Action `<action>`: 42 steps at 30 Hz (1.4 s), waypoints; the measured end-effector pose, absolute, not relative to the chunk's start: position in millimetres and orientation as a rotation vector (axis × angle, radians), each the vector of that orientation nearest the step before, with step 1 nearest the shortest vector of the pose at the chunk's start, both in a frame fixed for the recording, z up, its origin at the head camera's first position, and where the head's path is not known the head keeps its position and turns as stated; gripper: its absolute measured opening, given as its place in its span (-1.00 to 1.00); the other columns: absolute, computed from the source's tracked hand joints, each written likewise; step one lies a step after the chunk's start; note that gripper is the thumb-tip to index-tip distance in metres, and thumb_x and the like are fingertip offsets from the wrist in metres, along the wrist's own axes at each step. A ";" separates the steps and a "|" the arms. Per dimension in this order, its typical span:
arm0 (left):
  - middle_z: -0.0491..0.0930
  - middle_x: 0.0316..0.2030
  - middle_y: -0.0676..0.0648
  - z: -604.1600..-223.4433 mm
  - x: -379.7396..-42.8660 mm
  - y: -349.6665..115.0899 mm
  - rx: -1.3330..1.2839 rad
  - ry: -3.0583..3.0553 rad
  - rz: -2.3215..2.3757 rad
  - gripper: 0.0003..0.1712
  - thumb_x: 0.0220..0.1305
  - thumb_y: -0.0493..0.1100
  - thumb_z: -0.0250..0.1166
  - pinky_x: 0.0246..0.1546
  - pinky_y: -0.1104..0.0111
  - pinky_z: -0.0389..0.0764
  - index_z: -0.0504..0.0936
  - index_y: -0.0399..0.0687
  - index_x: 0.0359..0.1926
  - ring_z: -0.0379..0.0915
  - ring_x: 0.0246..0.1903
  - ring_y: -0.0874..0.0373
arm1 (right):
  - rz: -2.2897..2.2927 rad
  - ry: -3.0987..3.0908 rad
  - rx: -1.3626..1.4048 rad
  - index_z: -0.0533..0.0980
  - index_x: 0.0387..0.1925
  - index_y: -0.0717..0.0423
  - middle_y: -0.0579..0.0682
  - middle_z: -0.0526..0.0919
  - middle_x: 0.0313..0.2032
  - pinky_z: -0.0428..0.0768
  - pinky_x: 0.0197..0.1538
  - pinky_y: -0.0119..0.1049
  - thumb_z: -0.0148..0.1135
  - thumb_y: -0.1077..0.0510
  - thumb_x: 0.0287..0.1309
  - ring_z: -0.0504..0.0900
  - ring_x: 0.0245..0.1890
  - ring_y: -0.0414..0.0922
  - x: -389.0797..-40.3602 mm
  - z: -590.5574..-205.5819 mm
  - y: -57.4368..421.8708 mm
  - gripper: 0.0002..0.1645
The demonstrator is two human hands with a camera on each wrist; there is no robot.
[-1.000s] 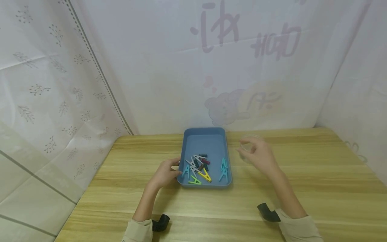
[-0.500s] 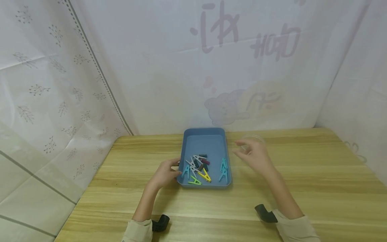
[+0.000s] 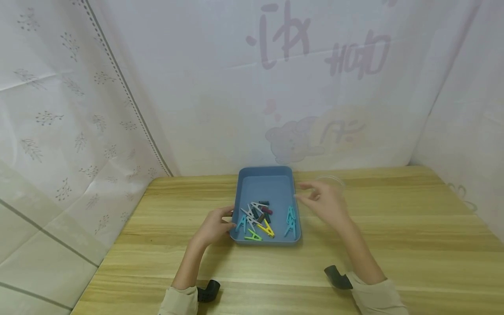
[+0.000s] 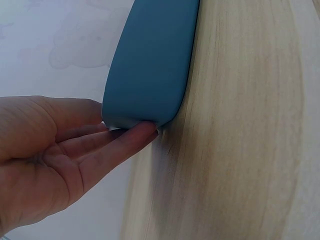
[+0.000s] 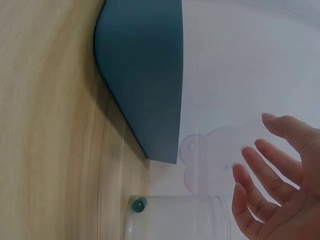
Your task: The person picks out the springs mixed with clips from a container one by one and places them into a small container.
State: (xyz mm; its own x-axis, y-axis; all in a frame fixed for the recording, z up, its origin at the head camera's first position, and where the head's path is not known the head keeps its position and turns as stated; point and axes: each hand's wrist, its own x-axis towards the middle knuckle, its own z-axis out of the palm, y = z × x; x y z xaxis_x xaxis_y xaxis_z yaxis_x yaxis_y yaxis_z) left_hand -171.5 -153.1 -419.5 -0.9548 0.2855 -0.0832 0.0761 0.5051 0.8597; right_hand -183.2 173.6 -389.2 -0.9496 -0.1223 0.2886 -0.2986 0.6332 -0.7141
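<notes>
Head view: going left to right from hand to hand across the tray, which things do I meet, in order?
Left hand, light blue clip, light green clip, yellow clip, turquoise clips, right hand. Left out: the grey clips and springs, which overlap in a heap.

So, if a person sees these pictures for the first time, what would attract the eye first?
Probably the blue tray on the wooden table, with a yellow clip near its front and turquoise clips at its right side. Next, the left hand touches the tray's left side, while the right hand hovers near its right edge, beside a clear container.
</notes>
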 end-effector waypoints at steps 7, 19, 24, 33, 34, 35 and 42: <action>0.47 0.28 -0.60 -419.7 -171.0 -153.4 0.296 2.546 1.423 -0.32 0.37 -0.53 0.26 -0.21 0.13 0.83 0.32 -0.54 0.47 0.71 0.01 -0.36 | 1.262 -2.646 0.330 0.67 0.16 0.27 0.27 0.73 0.12 0.69 -0.33 -0.30 0.47 0.17 0.30 0.74 -0.22 0.04 -184.0 -389.9 168.4 -0.56; 0.48 0.27 -0.60 -420.0 -171.8 -153.2 0.321 2.546 1.420 -0.33 0.37 -0.52 0.26 -0.21 0.13 0.82 0.32 -0.56 0.47 0.71 0.02 -0.38 | 1.296 -2.674 0.293 0.65 0.21 0.21 0.22 0.73 0.15 0.67 -0.37 -0.29 0.44 0.11 0.34 0.74 -0.20 0.02 -185.1 -390.3 158.0 -0.53; 0.48 0.26 -0.60 -419.7 -171.3 -153.6 0.325 2.553 1.416 -0.32 0.37 -0.52 0.26 -0.22 0.13 0.82 0.32 -0.56 0.47 0.71 0.01 -0.37 | 1.334 -2.671 0.287 0.65 0.22 0.22 0.24 0.73 0.15 0.69 -0.32 -0.28 0.44 0.12 0.34 0.73 -0.18 0.04 -185.2 -390.4 153.4 -0.52; 0.48 0.26 -0.60 -420.2 -171.0 -154.4 0.328 2.548 1.418 -0.32 0.37 -0.52 0.26 -0.24 0.15 0.82 0.31 -0.56 0.47 0.72 -0.01 -0.36 | 1.362 -2.675 0.308 0.65 0.21 0.22 0.25 0.72 0.15 0.72 -0.23 -0.22 0.42 0.12 0.36 0.71 -0.14 0.07 -187.0 -394.3 144.2 -0.55; 0.48 0.26 -0.60 -420.2 -171.0 -154.4 0.328 2.549 1.417 -0.32 0.37 -0.52 0.26 -0.23 0.15 0.82 0.32 -0.56 0.47 0.72 -0.01 -0.36 | 1.363 -2.677 0.306 0.65 0.20 0.21 0.24 0.72 0.15 0.71 -0.24 -0.22 0.42 0.12 0.36 0.71 -0.13 0.07 -186.8 -394.8 143.8 -0.55; 0.48 0.27 -0.60 -420.1 -171.0 -154.4 0.327 2.548 1.417 -0.32 0.37 -0.52 0.26 -0.23 0.14 0.82 0.32 -0.56 0.47 0.72 -0.01 -0.36 | 1.361 -2.677 0.310 0.65 0.20 0.21 0.24 0.72 0.15 0.72 -0.23 -0.22 0.42 0.12 0.36 0.71 -0.13 0.07 -186.7 -395.1 143.4 -0.55; 0.48 0.26 -0.60 -419.5 -170.7 -154.2 0.323 2.544 1.424 -0.32 0.36 -0.52 0.26 -0.24 0.14 0.82 0.32 -0.56 0.47 0.73 -0.02 -0.35 | 1.305 -2.678 0.387 0.66 0.15 0.28 0.28 0.74 0.09 0.74 -0.23 -0.17 0.43 0.19 0.34 0.73 -0.19 0.06 -188.8 -396.7 136.5 -0.58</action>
